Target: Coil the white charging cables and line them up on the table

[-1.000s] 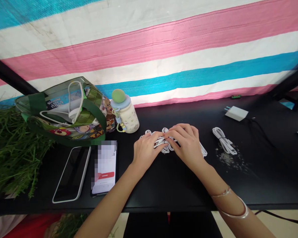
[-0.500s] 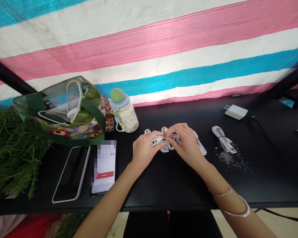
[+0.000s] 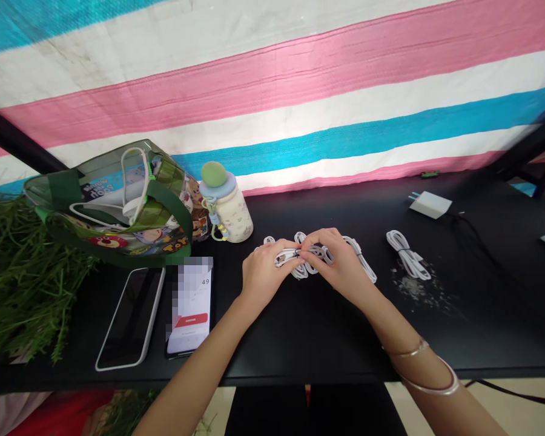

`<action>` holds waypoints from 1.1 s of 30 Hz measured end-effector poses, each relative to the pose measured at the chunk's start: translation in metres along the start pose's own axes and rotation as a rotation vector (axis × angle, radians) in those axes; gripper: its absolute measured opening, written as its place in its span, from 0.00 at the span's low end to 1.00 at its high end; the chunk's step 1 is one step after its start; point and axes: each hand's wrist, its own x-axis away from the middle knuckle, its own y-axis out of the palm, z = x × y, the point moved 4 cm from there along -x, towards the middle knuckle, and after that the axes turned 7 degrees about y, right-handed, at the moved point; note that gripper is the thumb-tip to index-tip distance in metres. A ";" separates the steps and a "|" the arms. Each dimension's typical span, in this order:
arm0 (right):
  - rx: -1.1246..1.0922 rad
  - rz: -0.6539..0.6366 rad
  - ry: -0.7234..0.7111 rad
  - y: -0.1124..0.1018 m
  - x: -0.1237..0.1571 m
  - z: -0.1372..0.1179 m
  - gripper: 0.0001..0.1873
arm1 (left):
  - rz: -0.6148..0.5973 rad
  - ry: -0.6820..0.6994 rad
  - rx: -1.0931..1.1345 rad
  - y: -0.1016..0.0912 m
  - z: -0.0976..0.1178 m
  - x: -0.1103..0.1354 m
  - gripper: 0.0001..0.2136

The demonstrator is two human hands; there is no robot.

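Note:
My left hand (image 3: 264, 278) and my right hand (image 3: 338, 266) meet at the front of the black table, both fingers pinching a coiled white cable (image 3: 300, 270). Its loops bulge out around my fingertips, and one length runs out to the right past my right hand. The middle of the coil is mostly hidden by my fingers. A second white cable (image 3: 406, 255), bundled and tied with a dark band, lies a short way to the right of my right hand.
On the black table (image 3: 300, 345) stand a white plug charger (image 3: 430, 204) with a dark cord, a cream bottle (image 3: 227, 212), and a clear green-trimmed bag (image 3: 113, 206). Left of my hands lie several phones, including a lit phone (image 3: 191, 309). Green grass (image 3: 22, 272) spreads at far left.
My right hand has slid left along the coil, uncovering more of the cable on its right. My fingers now pinch closer together. The view has shifted slightly.

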 end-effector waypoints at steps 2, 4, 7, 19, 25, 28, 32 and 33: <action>-0.001 -0.002 0.005 -0.001 0.000 0.000 0.07 | 0.002 0.005 -0.006 0.000 0.000 0.000 0.08; 0.006 0.001 0.017 -0.001 0.000 0.000 0.06 | 0.007 0.015 -0.010 0.001 0.000 0.000 0.07; 0.020 0.013 0.028 -0.001 0.000 0.002 0.05 | 0.013 0.026 -0.016 0.001 0.001 0.000 0.07; -0.007 -0.039 0.018 -0.003 -0.001 -0.001 0.06 | 0.007 0.041 -0.038 0.002 0.000 0.001 0.06; 0.036 -0.043 0.007 -0.003 -0.001 0.000 0.05 | -0.010 0.050 -0.035 0.002 0.000 0.001 0.07; 0.064 -0.042 0.005 -0.004 -0.002 0.000 0.05 | -0.011 0.060 -0.047 0.002 0.000 0.001 0.06; 0.068 -0.066 -0.011 -0.005 -0.002 0.000 0.06 | -0.001 0.067 -0.058 0.001 0.001 0.000 0.06; 0.067 -0.067 -0.017 -0.006 -0.002 -0.001 0.06 | 0.002 0.066 -0.060 0.000 0.001 0.000 0.06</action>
